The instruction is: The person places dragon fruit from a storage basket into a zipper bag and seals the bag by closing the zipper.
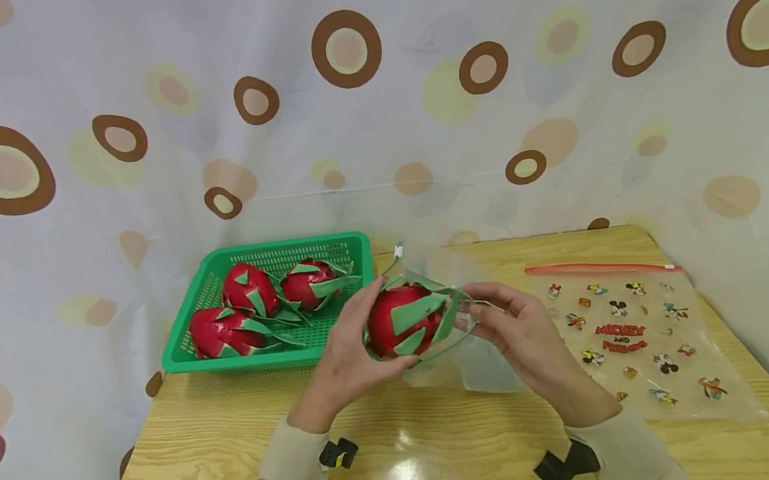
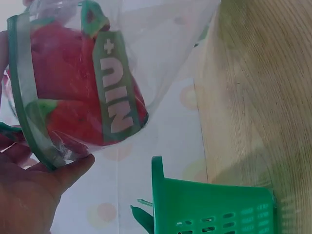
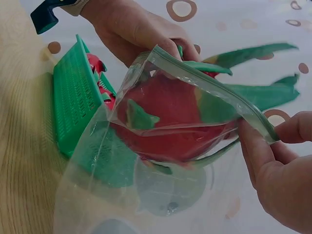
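A red dragon fruit (image 1: 398, 319) with green leafy scales sits partly inside a clear zip bag (image 3: 87, 195), its long green tips poking out through the mouth. My left hand (image 1: 342, 350) holds the fruit from the left side, thumb below and fingers behind. In the left wrist view the bag's green zip edge (image 2: 24, 97) runs beside that hand, and white lettering on a green strip shows on the plastic. On the right, my right hand (image 1: 526, 338) pinches the rim of the bag between thumb and fingers.
A green perforated basket (image 1: 230, 363) stands at the left with three more dragon fruits (image 1: 249, 286) in it. Flat on the wooden table (image 1: 402, 437) at the right lies a cartoon-printed zip bag (image 1: 617, 307) with a red zip. A patterned curtain (image 1: 410, 139) hangs behind.
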Demonstrator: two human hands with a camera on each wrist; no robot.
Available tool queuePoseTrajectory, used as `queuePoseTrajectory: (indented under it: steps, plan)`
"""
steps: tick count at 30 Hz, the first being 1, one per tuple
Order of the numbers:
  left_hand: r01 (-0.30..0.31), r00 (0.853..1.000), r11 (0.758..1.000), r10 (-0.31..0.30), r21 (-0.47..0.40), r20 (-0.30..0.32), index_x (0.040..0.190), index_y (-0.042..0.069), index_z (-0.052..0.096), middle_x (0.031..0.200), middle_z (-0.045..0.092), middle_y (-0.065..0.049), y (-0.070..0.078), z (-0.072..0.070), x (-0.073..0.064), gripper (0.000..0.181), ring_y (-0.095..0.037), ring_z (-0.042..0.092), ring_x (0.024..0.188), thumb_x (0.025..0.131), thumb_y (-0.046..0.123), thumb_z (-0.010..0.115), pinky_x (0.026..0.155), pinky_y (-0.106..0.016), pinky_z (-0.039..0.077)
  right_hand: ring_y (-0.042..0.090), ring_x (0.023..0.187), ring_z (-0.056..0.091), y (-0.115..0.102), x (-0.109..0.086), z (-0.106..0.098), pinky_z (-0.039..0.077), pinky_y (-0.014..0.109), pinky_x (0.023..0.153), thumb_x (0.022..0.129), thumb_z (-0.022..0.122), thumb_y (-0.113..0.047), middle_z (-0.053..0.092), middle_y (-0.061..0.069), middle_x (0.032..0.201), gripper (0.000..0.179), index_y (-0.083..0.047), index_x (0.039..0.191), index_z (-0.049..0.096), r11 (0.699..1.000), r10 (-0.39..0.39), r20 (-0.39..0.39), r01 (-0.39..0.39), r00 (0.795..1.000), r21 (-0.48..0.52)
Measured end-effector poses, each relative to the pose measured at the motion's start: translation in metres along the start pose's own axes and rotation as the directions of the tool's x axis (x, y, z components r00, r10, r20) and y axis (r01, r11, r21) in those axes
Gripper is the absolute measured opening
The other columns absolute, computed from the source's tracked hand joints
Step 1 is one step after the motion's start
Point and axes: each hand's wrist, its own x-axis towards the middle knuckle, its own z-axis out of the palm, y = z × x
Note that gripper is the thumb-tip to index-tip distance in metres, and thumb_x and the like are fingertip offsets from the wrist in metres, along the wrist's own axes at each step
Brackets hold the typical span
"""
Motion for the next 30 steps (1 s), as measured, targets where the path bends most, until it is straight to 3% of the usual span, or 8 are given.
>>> queuePoseTrajectory:
  steps: [6, 10, 13, 16, 19, 22, 30]
  plan:
    - [0.052, 0.998, 0.998, -0.051, -0.028, 0.035, 0.154, 0.011, 0.036, 0.153, 0.046, -0.004, 0.000, -0.001, -0.001, 0.096, -0.024, 0.049, 0.137, 0.075, 0.031, 0.087, 0.104, -0.044, 0.050, 0.008, 0.101, 0.068, 0.000, -0.001, 0.000, 0.058, 0.023, 0.084, 0.099, 0.058, -0.007, 0.065, -0.001, 0.111, 0.018, -0.008, 0.116, 0.065, 1.000, 0.009, -0.059, -0.011, 0.998, -0.022]
    - [0.073, 0.996, 0.997, -0.071, -0.034, 0.053, 0.154, 0.011, 0.036, 0.153, 0.046, -0.004, -0.001, 0.000, 0.000, 0.080, -0.028, 0.052, 0.135, 0.088, 0.030, 0.076, 0.108, -0.045, 0.046, 0.008, 0.098, 0.069, 0.001, 0.000, -0.002, 0.058, 0.022, 0.083, 0.099, 0.058, -0.006, 0.066, 0.000, 0.110, 0.021, -0.004, 0.120, 0.063, 0.999, 0.026, -0.087, -0.028, 0.996, -0.024]
    - [0.022, 0.999, 1.000, -0.022, 0.001, 0.045, 0.152, 0.006, 0.038, 0.150, 0.049, -0.009, -0.003, 0.001, -0.001, 0.064, -0.030, 0.058, 0.129, 0.096, 0.019, 0.065, 0.104, -0.041, 0.049, 0.007, 0.098, 0.069, 0.002, 0.000, -0.004, 0.057, 0.020, 0.082, 0.099, 0.058, -0.006, 0.067, -0.001, 0.111, 0.023, -0.003, 0.121, 0.062, 0.999, 0.041, -0.100, -0.044, 0.994, -0.029]
    - [-0.051, 0.998, 0.998, 0.052, 0.038, -0.022, 0.146, 0.000, 0.045, 0.143, 0.056, -0.014, -0.006, 0.002, 0.000, 0.051, -0.030, 0.062, 0.122, 0.097, 0.000, 0.058, 0.096, -0.037, 0.054, 0.009, 0.100, 0.070, 0.002, 0.000, -0.008, 0.057, 0.022, 0.084, 0.099, 0.057, -0.006, 0.069, -0.001, 0.111, 0.024, -0.002, 0.122, 0.061, 0.999, 0.026, -0.091, -0.029, 0.996, -0.032]
    - [-0.108, 0.988, 0.991, 0.115, 0.075, -0.105, 0.140, -0.003, 0.052, 0.133, 0.064, -0.016, -0.006, -0.001, 0.004, 0.049, -0.028, 0.066, 0.115, 0.092, -0.014, 0.056, 0.087, -0.034, 0.058, 0.012, 0.101, 0.071, -0.001, 0.002, -0.012, 0.057, 0.025, 0.086, 0.099, 0.057, -0.004, 0.070, 0.002, 0.111, 0.024, 0.001, 0.122, 0.060, 1.000, -0.013, -0.070, 0.013, 0.997, -0.007]
    - [-0.143, 0.976, 0.985, 0.156, 0.095, -0.154, 0.137, -0.003, 0.055, 0.127, 0.067, -0.015, -0.005, -0.005, 0.008, 0.050, -0.027, 0.069, 0.110, 0.089, -0.017, 0.058, 0.084, -0.032, 0.059, 0.013, 0.099, 0.071, -0.005, 0.004, -0.016, 0.057, 0.028, 0.087, 0.099, 0.056, -0.002, 0.070, 0.005, 0.109, 0.024, 0.004, 0.122, 0.059, 0.998, -0.052, -0.059, 0.054, 0.997, 0.025]
    - [-0.185, 0.961, 0.977, 0.202, 0.106, -0.188, 0.132, -0.002, 0.061, 0.122, 0.070, -0.013, 0.008, -0.017, 0.019, 0.043, -0.024, 0.067, 0.114, 0.091, -0.015, 0.057, 0.082, -0.029, 0.059, 0.015, 0.096, 0.071, -0.019, 0.006, -0.025, 0.058, 0.028, 0.085, 0.098, 0.056, 0.003, 0.071, 0.008, 0.108, 0.025, 0.004, 0.122, 0.059, 0.987, -0.106, -0.084, 0.115, 0.991, 0.116]
